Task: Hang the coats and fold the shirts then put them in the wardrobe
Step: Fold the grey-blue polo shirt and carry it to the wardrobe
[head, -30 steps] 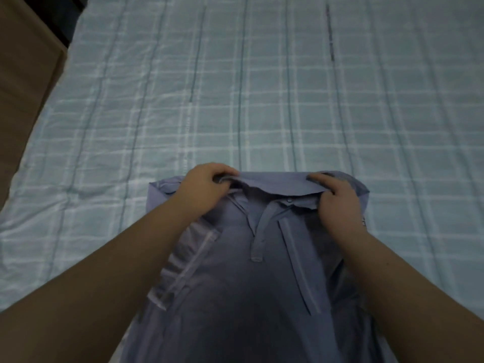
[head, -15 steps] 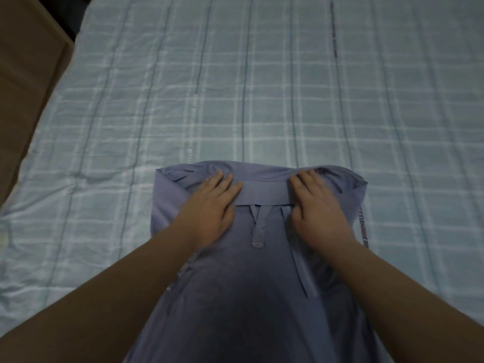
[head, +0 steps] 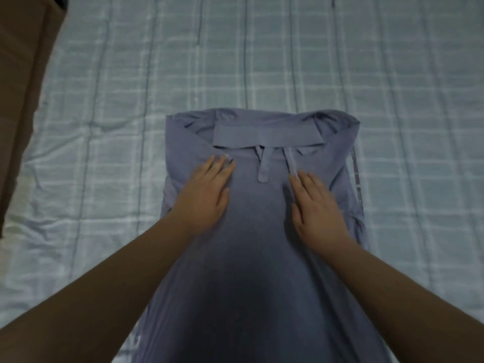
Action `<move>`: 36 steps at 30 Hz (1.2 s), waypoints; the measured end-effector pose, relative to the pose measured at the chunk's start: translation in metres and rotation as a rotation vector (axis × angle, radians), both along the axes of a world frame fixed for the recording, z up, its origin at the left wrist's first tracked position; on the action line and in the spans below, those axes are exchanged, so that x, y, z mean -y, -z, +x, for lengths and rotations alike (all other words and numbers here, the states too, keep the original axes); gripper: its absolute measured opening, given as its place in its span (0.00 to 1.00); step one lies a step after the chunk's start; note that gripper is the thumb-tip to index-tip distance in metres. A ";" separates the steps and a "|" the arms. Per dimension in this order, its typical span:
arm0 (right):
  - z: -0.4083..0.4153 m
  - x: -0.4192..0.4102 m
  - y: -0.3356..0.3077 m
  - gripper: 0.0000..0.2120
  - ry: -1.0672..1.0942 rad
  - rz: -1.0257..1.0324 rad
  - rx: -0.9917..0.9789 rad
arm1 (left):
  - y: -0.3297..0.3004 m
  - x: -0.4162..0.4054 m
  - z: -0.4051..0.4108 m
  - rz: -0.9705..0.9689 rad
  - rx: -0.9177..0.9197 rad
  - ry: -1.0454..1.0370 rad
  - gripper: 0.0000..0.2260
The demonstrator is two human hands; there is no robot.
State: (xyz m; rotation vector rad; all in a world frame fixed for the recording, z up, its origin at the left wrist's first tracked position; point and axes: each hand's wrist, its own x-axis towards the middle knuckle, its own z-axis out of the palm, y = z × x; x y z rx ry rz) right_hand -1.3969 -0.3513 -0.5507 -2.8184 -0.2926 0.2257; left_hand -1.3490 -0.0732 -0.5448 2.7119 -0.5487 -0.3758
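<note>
A blue-grey collared shirt (head: 262, 252) lies lengthwise on the bed, its sides folded inward and its collar (head: 267, 133) flat at the far end. My left hand (head: 207, 192) presses flat on the shirt's chest left of the placket, fingers straight. My right hand (head: 317, 208) lies flat on the chest to the right of the placket, fingers straight too. The shirt's lower part runs out of view under my arms.
The bed is covered by a pale blue checked sheet (head: 262, 61) that stretches far ahead and to both sides. A brown wooden piece of furniture (head: 21, 74) stands along the bed's left edge.
Both hands let go of the collar, then slid from it toward me down the shirt's chest, flat on the cloth. The collar now lies flat and uncovered.
</note>
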 end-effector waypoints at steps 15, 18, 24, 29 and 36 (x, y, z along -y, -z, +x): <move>-0.277 0.027 0.015 0.30 -0.123 -0.146 -0.145 | 0.023 -0.050 -0.290 0.181 -0.024 0.067 0.24; -0.311 0.054 0.010 0.30 -0.031 -0.189 -0.159 | 0.027 -0.057 -0.324 0.239 -0.064 -0.001 0.25; -0.343 0.096 -0.007 0.27 0.480 -0.010 -0.169 | 0.007 -0.075 -0.355 0.075 -0.122 -0.669 0.25; -0.326 0.093 -0.025 0.26 1.022 0.321 -0.403 | -0.019 -0.071 -0.343 -0.203 -0.472 -1.130 0.28; -0.329 0.100 -0.034 0.11 1.037 0.357 -0.545 | -0.043 -0.087 -0.361 -0.452 -0.761 -1.283 0.15</move>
